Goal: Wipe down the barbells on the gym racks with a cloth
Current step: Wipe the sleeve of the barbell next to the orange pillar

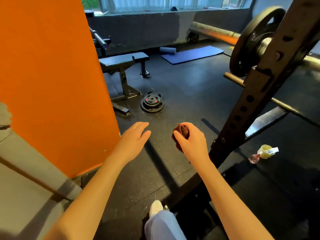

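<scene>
Right hand (193,138) has fingers and thumb curled round a bunched dark red cloth (181,131). The cloth is mid-air over the rubber floor (181,87), left of the rack upright (245,104), well below the bar and touching neither. Left hand (136,136) is empty, palm down, fingers straight and loosely together, just beside the right hand at the same height. The loaded barbell (311,60) sits on the rack at top right, with a black weight plate (236,54) on its near end, blurred. A second brass-coloured bar (233,78) runs through the rack lower down; can't tell if it's a barbell or a safety pin. An orange pillar (52,84) fills the left side. Behind it is a flat bench (124,60) with another bar (99,38) racked above it. A stack of plates (152,103) lies on the floor by the bench foot. At the far edge of the floor are a blue mat (192,54) and a rolled-up one (168,50). A plastic bottle (263,151) lies on its side at the rack base, right. A white shoe (155,207) and pale trouser leg (162,226) show at the bottom edge.
</scene>
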The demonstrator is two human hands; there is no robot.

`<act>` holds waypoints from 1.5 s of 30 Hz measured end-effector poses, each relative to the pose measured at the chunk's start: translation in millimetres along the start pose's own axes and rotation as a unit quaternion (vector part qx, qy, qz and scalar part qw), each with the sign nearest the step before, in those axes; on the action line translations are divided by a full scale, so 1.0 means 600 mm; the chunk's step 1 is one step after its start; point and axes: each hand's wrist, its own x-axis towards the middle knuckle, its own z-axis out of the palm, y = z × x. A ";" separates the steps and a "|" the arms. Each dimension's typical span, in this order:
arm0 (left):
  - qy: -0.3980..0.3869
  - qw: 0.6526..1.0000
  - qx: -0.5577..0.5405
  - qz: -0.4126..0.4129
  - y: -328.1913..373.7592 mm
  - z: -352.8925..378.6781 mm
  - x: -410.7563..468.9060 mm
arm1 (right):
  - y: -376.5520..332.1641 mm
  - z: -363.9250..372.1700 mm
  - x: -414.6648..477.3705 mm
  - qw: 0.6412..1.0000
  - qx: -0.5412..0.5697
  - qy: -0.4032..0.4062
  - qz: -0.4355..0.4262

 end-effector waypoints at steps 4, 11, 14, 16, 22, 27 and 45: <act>0.002 1.000 -0.022 0.010 -0.015 -0.014 0.064 | -0.006 0.015 0.064 1.000 -0.010 0.026 -0.005; -0.013 0.997 -0.007 0.074 0.020 -0.054 0.312 | -0.021 0.022 0.254 0.994 0.014 0.112 0.006; -0.042 0.993 -0.010 0.110 0.074 -0.080 0.422 | -0.037 0.001 0.339 0.990 0.008 0.143 0.012; -0.046 0.989 -0.007 0.140 0.105 -0.098 0.485 | -0.051 -0.014 0.387 0.986 0.004 0.164 0.011; -0.077 0.972 -0.018 0.223 0.160 -0.119 0.633 | -0.068 -0.054 0.497 0.972 -0.003 0.230 0.038; -0.114 0.939 -0.029 0.324 0.179 -0.104 0.720 | -0.049 -0.061 0.553 0.945 -0.009 0.318 0.069; -0.103 0.822 -0.026 0.559 0.232 -0.042 0.969 | -0.015 -0.095 0.697 0.829 -0.161 0.528 0.085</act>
